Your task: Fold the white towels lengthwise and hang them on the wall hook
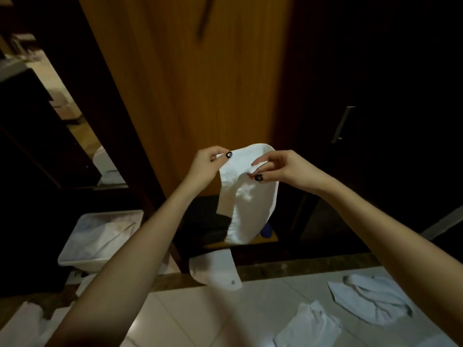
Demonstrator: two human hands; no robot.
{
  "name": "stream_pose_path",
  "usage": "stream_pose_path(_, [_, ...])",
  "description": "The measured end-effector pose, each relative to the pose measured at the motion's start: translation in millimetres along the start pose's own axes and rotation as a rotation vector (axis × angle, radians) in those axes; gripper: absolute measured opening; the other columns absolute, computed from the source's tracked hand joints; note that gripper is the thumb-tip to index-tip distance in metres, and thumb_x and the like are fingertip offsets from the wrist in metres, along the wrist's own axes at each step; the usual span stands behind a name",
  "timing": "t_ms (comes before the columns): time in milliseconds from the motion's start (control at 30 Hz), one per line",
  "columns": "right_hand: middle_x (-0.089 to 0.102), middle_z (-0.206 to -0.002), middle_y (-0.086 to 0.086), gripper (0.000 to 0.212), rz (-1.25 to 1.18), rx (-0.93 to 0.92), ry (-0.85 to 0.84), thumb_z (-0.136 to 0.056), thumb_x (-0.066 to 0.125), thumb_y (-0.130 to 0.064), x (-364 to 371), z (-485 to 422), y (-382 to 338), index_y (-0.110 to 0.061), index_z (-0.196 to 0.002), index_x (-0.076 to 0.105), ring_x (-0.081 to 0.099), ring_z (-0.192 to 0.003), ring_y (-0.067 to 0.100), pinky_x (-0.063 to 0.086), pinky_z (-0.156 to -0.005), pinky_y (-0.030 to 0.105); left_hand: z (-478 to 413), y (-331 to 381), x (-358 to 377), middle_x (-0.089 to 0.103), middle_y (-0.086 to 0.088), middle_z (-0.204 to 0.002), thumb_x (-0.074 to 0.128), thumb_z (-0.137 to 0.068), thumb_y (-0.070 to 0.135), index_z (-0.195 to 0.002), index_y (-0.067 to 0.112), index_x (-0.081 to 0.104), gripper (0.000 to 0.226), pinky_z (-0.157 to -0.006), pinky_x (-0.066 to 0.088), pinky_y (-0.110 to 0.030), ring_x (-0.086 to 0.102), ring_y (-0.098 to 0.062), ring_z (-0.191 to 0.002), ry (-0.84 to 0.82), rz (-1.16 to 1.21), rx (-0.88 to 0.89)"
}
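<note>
A white towel [250,204] hangs in the air in front of a wooden door, folded over at its top edge. My left hand [206,166] pinches its upper left corner. My right hand [280,170] pinches the top edge a little lower and to the right. The towel's lower end falls toward the floor. A second white towel [215,270] lies on the marble threshold just below. Two more crumpled white towels [309,326] [370,299] rest on the tiled floor at the lower right. No wall hook shows in view.
A wooden door panel [200,83] stands straight ahead with a dark handle near its top. At the left a white plastic bin [97,241] holds white cloth. A dark cabinet door with a metal handle [343,123] is on the right. A blue object [266,231] lies behind the towel.
</note>
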State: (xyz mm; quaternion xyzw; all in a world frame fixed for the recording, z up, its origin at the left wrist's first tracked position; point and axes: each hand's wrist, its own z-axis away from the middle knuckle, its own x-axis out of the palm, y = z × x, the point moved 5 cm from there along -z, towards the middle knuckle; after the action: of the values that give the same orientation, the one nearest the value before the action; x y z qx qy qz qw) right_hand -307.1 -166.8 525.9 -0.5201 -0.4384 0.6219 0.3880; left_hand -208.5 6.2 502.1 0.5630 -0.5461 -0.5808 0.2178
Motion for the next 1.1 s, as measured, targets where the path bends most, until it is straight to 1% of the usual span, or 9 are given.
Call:
stream_pose_path(67, [0.076, -0.086, 0.012, 0.005, 0.095, -0.05, 0.112, -0.087, 0.069, -0.005, 3.9, -4.9, -15.3, -0.005, -0.092, 0.069, 0.073, -0.085, 0.021, 0.059, -0.079, 0.028, -1.2, 8.4, -2.6, 0.062, 0.014, -0.08, 0.063, -0.092, 0.017, -0.086, 0.02, 0.065, 0.007, -0.062, 0.037, -0.003, 0.053, 0.015, -0.066, -0.028, 0.068, 0.022])
stream_pose_path(267, [0.06, -0.059, -0.01, 0.02, 0.356, -0.175, 0.288, -0.087, 0.073, -0.025, 5.0, -17.5, -53.0, -0.016, -0.07, 0.068, 0.053, -0.055, -0.002, 0.039, -0.056, 0.013, -12.5, 34.9, -15.9, 0.067, 0.007, -0.071, 0.064, -0.09, 0.013, -0.083, 0.02, 0.063, 0.01, -0.061, 0.047, -0.014, 0.062, -0.001, -0.065, -0.07, 0.291, 0.041])
stream_pose_path(433, [0.05, -0.132, -0.001, 0.008, 0.576, -0.226, 0.234, -0.084, 0.074, -0.029, -0.1, -34.2, -78.0, -0.023, -0.082, 0.07, 0.043, -0.123, 0.012, 0.039, -0.098, 0.031, -16.6, 52.1, -28.6, 0.07, 0.004, -0.08, 0.058, -0.093, 0.008, -0.091, 0.021, 0.069, 0.017, -0.067, 0.047, -0.017, 0.063, -0.008, -0.075, -0.144, 0.347, 0.094])
stream_pose_path(500, [0.052, -0.139, -0.001, 0.009, 0.54, -0.228, 0.224, -0.085, 0.073, -0.029, -2.0, -38.9, -86.3, -0.023, -0.079, 0.068, 0.043, -0.13, 0.014, 0.037, -0.106, 0.037, -16.0, 56.8, -35.7, 0.073, 0.006, -0.086, 0.054, -0.094, 0.007, -0.097, 0.018, 0.068, 0.018, -0.067, 0.05, -0.018, 0.066, -0.007, -0.079, -0.192, 0.405, 0.097])
stream_pose_path(600, [0.071, -0.101, 0.012, 0.015, 0.351, -0.248, 0.128, -0.084, 0.074, -0.024, 0.0, -46.0, -93.0, -0.011, -0.078, 0.07, 0.065, -0.097, 0.02, 0.048, -0.09, 0.042, -15.5, 60.9, -44.5, 0.072, 0.012, -0.077, 0.053, -0.095, 0.007, -0.098, 0.014, 0.06, 0.01, -0.062, 0.048, -0.012, 0.064, 0.001, -0.07, -0.218, 0.385, 0.108])
stream_pose_path(700, [0.063, -0.079, 0.021, 0.016, 0.329, -0.28, 0.05, -0.083, 0.075, -0.017, 5.1, -52.2, -100.3, -0.004, -0.076, 0.069, 0.054, -0.074, 0.02, 0.04, -0.073, 0.037, -13.6, 65.2, -50.5, 0.062, 0.014, -0.058, 0.055, -0.094, 0.005, -0.089, 0.013, 0.055, 0.009, -0.053, 0.037, -0.009, 0.05, 0.003, -0.054, -0.167, 0.329, 0.143])
stream_pose_path(800, [0.063, -0.076, 0.019, 0.018, 0.307, -0.298, 0.051, -0.084, 0.074, -0.019, 6.7, -57.1, -108.0, -0.004, -0.075, 0.068, 0.054, -0.072, 0.018, 0.04, -0.071, 0.034, -12.9, 66.2, -60.2, 0.064, 0.004, -0.065, 0.059, -0.091, 0.008, -0.085, 0.013, 0.058, 0.008, -0.061, 0.04, -0.02, 0.052, -0.015, -0.063, -0.08, 0.352, 0.135])
stream_pose_path(933, [0.064, -0.065, -0.007, 0.021, 0.346, -0.298, 0.167, -0.085, 0.074, -0.026, -1.5, -59.6, -107.5, -0.016, -0.068, 0.066, 0.056, -0.061, 0.001, 0.043, -0.06, 0.021, -12.7, 73.7, -67.2, 0.071, 0.0, -0.085, 0.059, -0.092, 0.011, -0.094, 0.015, 0.068, 0.01, -0.07, 0.052, -0.018, 0.067, -0.01, -0.079, -0.071, 0.363, 0.14])
stream_pose_path(1100, [0.068, -0.069, -0.003, 0.023, 0.369, -0.317, 0.281, -0.082, 0.076, -0.029, -18.9, -55.8, -111.3, -0.01, -0.073, 0.069, 0.06, -0.063, 0.007, 0.046, -0.061, 0.027, -15.7, 93.6, -57.3, 0.073, 0.008, -0.079, 0.066, -0.083, -0.004, -0.096, 0.016, 0.067, 0.024, -0.073, 0.049, -0.012, 0.067, -0.002, -0.081, -0.038, 0.264, 0.17])
